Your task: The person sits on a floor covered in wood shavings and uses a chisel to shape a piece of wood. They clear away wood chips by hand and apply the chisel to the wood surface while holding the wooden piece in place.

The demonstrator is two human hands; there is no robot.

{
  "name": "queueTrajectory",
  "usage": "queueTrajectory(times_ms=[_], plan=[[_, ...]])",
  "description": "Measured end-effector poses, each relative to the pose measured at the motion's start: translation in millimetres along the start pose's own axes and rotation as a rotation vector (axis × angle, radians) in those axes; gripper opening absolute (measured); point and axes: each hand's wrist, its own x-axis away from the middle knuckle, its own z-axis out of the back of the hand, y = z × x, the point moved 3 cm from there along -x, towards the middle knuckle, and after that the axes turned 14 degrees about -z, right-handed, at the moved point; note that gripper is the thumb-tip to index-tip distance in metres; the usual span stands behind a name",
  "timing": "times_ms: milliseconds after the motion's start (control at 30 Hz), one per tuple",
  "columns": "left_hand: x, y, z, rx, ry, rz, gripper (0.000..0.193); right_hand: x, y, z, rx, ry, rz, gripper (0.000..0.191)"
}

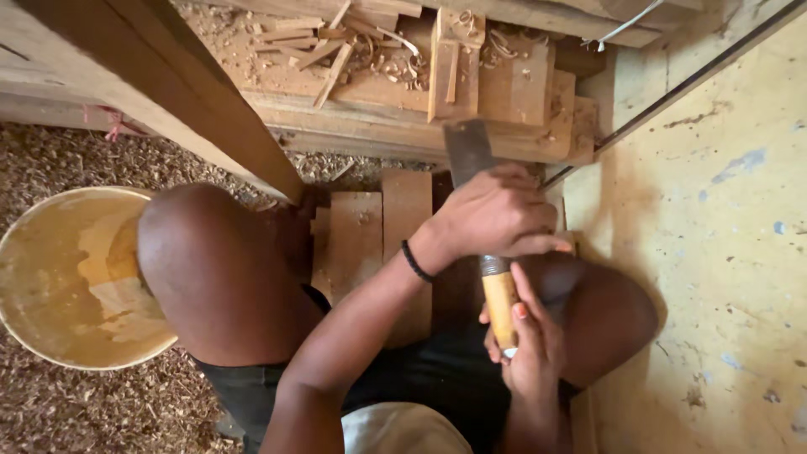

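A wide flat chisel blade (466, 151) points away from me, its yellow wooden handle (501, 304) running back toward my lap. My left hand (496, 214), with a black band at the wrist, is wrapped around the chisel where blade meets handle. Lower down, my right hand (531, 349) grips the end of the handle. The blade tip rests against a stack of wooden blocks (504, 101). Short flat boards (378, 231) lie on the floor between my knees, under my left forearm.
A round yellowish bucket (67, 277) stands by my left knee. A long plank (176, 92) slants across the upper left. Wood offcuts and curls (336, 50) litter the timber ahead, and shavings (84, 160) cover the floor. A yellow wall (714, 252) stands at right.
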Motion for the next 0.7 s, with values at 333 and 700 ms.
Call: queueTrajectory(times_ms=[333, 700], plan=[[-6, 1, 17, -0.005, 0.047, 0.085, 0.05, 5, -14, -17, -0.02, 0.004, -0.002, 0.064], [-4, -7, 20, 0.003, 0.107, 0.044, 0.049, 8, -24, -34, 0.012, 0.024, 0.04, 0.065]])
